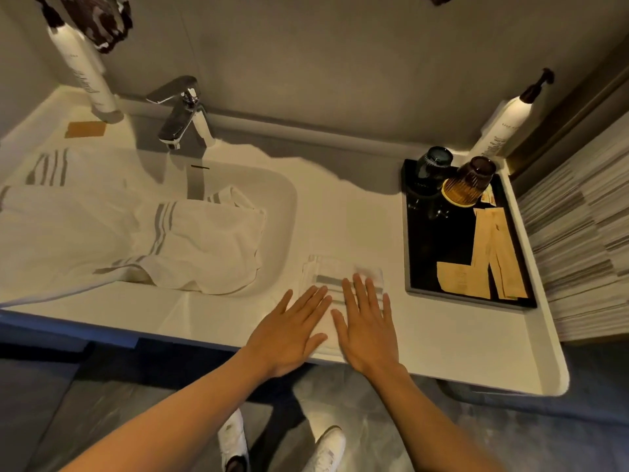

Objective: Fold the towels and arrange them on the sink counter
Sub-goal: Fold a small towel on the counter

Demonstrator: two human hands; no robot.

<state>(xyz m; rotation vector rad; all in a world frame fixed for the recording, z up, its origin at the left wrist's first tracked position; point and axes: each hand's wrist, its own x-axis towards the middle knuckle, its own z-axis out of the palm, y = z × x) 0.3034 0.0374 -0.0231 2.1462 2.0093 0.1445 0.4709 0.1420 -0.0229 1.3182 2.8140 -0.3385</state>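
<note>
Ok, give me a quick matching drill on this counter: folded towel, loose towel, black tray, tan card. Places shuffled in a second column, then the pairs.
1 folded towel
2 loose towel
3 black tray
4 tan card

A far left, by the white bottle
B under both flat hands
C spilling into the basin
D right end of the counter

Pairs: 1-B, 2-C, 3-D, 4-A

1. The white pump bottle (85,68) left of the tap carries dark lettering down its side, too blurred to read.
2. The white pump bottle (503,131) in the right corner has a short line of capitals and small print below it, none of it legible.
3. The tan paper sachets (490,253) on the black tray (408,233) bear a faint mark that cannot be made out.
</note>
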